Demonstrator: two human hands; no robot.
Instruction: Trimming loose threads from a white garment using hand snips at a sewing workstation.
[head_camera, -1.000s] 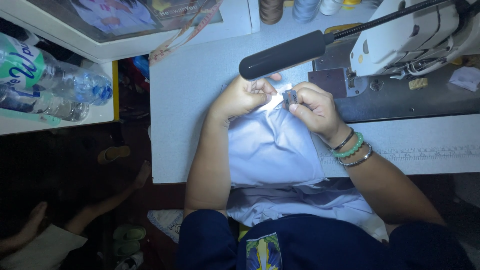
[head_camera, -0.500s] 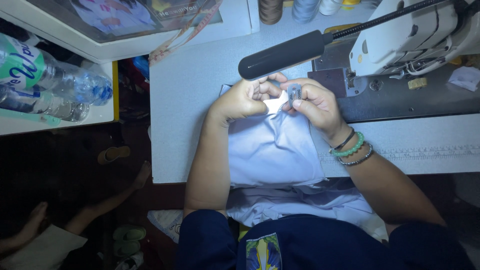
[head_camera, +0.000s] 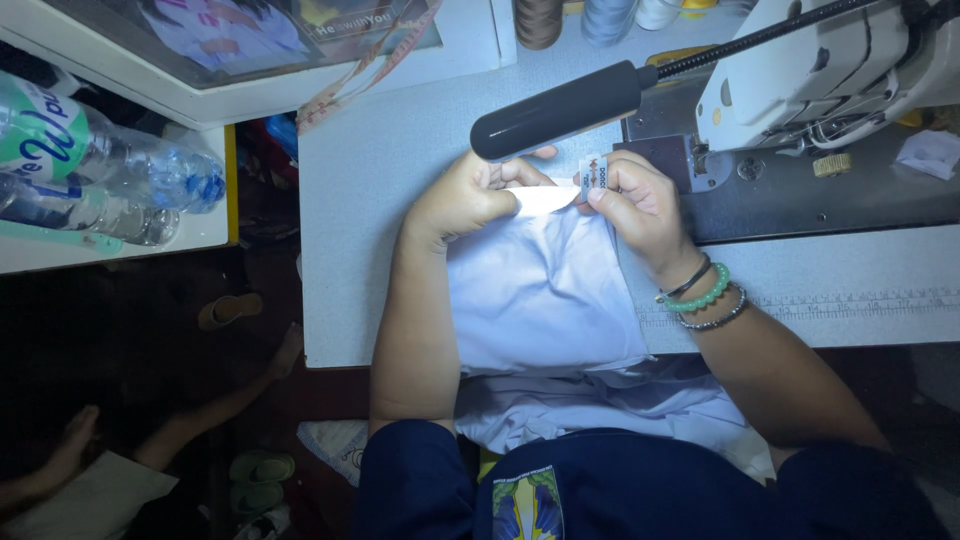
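Note:
A pale blue-white garment (head_camera: 540, 290) lies on the grey sewing table (head_camera: 370, 200) and hangs down over my lap. My left hand (head_camera: 465, 195) pinches its top edge. My right hand (head_camera: 640, 205), with bead bracelets on the wrist, grips the same edge together with a small printed label (head_camera: 594, 176). Both hands sit just under a black lamp head (head_camera: 555, 110), to the left of the white sewing machine (head_camera: 830, 70).
Thread spools (head_camera: 585, 18) stand at the table's far edge beside a measuring tape (head_camera: 365, 70). Plastic water bottles (head_camera: 90, 170) lie on a shelf at left. Another person's feet (head_camera: 285, 350) and sandals (head_camera: 225, 310) are on the dark floor.
Both hands have lifted the garment's edge farther up the table, closer to the lamp head. The label now shows between my right fingers.

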